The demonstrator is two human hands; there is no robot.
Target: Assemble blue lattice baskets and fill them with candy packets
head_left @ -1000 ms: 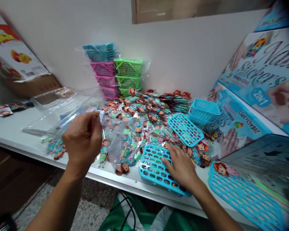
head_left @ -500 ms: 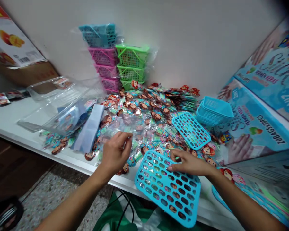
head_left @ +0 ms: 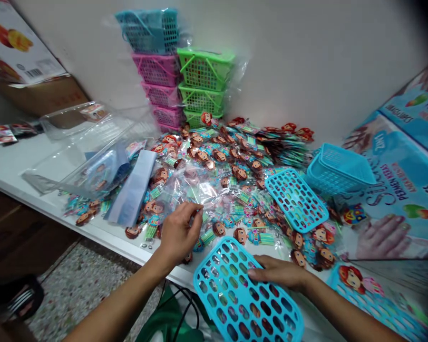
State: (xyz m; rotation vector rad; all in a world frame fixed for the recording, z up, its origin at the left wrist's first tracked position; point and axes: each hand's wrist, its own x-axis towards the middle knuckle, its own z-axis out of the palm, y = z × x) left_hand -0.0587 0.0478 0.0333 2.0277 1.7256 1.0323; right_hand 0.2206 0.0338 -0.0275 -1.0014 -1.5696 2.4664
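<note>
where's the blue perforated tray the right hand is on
In the head view, the blue perforated tray sits at the bottom centre, at the near table edge, under the right hand, just right of the left hand and below the candy packets.

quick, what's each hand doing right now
Left hand: fingers pinched on a clear plastic packet.
Right hand: laid flat on the blue perforated tray, open.
</note>
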